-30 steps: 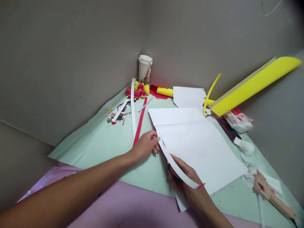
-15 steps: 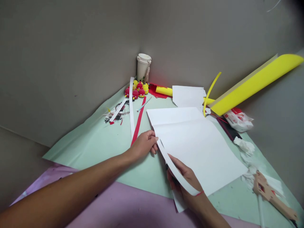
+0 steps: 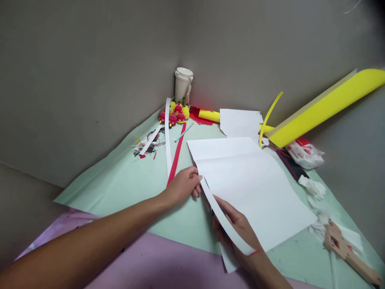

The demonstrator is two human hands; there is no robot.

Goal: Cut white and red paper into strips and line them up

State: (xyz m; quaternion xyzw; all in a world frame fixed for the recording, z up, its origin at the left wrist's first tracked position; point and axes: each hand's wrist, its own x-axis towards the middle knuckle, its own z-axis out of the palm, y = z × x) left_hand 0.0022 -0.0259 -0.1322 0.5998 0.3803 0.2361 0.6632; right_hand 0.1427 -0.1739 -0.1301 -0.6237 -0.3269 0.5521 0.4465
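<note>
A large white sheet [image 3: 246, 180] with a crease near its far end lies on the green table cover. Along its left edge a narrow white strip [image 3: 224, 220] curves up and away from it. My left hand [image 3: 187, 184] pinches the far end of that strip at the sheet's edge. Under the strip, my right hand [image 3: 236, 228] is closed around something dark, mostly hidden by the hand and the paper. To the left of the sheet lie a red strip [image 3: 178, 154] and a long white strip [image 3: 168, 140].
Red and yellow ornaments [image 3: 176, 114] stand by a white cup [image 3: 183, 84] at the back. Scraps [image 3: 148, 144] lie at left. A yellow sheet [image 3: 325, 110] leans at right, above a tissue pack [image 3: 305, 153]. A tan glue gun [image 3: 345, 249] lies at the near right.
The view has shifted slightly, so things appear a little further right. Both hands keep nearly the same pose at the strip.
</note>
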